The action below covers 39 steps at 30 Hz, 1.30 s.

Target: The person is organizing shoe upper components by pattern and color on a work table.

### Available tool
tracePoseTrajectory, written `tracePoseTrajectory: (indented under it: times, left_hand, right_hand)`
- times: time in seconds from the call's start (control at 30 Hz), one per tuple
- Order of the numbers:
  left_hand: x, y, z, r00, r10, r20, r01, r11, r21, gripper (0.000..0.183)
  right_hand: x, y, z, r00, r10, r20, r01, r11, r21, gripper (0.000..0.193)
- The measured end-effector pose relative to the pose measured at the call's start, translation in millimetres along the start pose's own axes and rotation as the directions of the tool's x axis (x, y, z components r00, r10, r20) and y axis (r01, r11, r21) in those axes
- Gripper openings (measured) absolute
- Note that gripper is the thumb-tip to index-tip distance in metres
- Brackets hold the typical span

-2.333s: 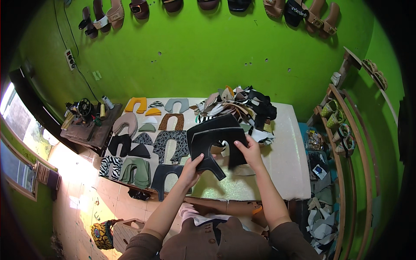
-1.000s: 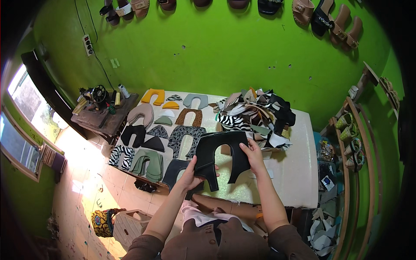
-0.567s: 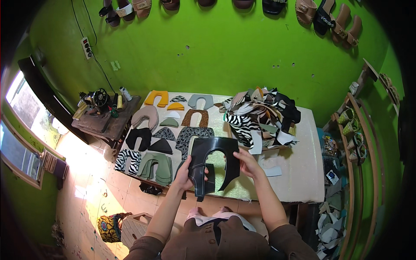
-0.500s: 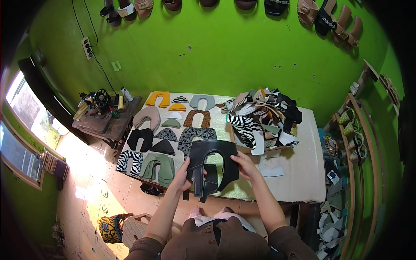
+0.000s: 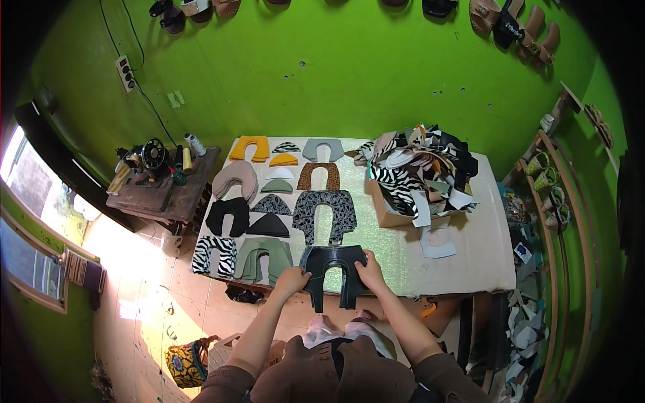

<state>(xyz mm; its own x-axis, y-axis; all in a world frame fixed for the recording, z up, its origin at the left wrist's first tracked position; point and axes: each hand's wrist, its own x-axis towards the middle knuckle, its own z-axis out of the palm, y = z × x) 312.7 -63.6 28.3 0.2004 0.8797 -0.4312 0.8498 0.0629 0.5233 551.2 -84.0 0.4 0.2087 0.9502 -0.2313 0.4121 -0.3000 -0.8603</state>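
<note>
Between my two hands is a stack of black U-shaped shoe-upper pieces (image 5: pixel 326 256), its open end toward me, at the table's front edge. My left hand (image 5: pixel 293 279) grips its left side and my right hand (image 5: pixel 369 271) its right side, thumbs on top. Just beyond lies a grey-black patterned U-shaped piece (image 5: pixel 325 201). Left of the stack are olive green U-shaped pieces (image 5: pixel 247 258) and zebra-print ones (image 5: pixel 203 255). Further back lie black (image 5: pixel 218 216), pink (image 5: pixel 235 176), yellow (image 5: pixel 250 148), leopard-print (image 5: pixel 318 170) and grey (image 5: pixel 322 146) pieces, with several small half-round pieces between.
A cardboard box (image 5: pixel 393 213) heaped with fabric scraps stands at the table's back right, a white scrap (image 5: pixel 440 250) before it. To the left is a sewing machine (image 5: pixel 149 158) on a small table. Sandals hang on the green wall; a wooden rack (image 5: pixel 563 255) is at right.
The black pieces have gone from tilted and spread to flat and lined up in one stack. Both hands have shifted to grip its sides. The view has moved slightly.
</note>
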Motion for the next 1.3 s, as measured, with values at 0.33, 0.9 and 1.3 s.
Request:
tracePoseTrajectory:
  times: [0.33,0.9,1.3]
  left_hand:
    - [11,46,-39,0.964,0.2,-0.172,-0.108,0.894,0.435,0.038]
    - [51,24,27,0.746,0.663,-0.064,-0.545,0.663,0.513,0.073]
    - [55,24,26,0.723,0.674,-0.153,-0.494,0.659,0.567,0.049]
  right_hand:
    - [9,-31,1,0.983,-0.184,-0.022,0.14,0.812,-0.566,0.065]
    - [12,-7,16,0.826,-0.512,0.238,0.511,0.498,-0.701,0.063]
    - [12,-14,16,0.766,-0.614,0.193,0.546,0.462,-0.698,0.054]
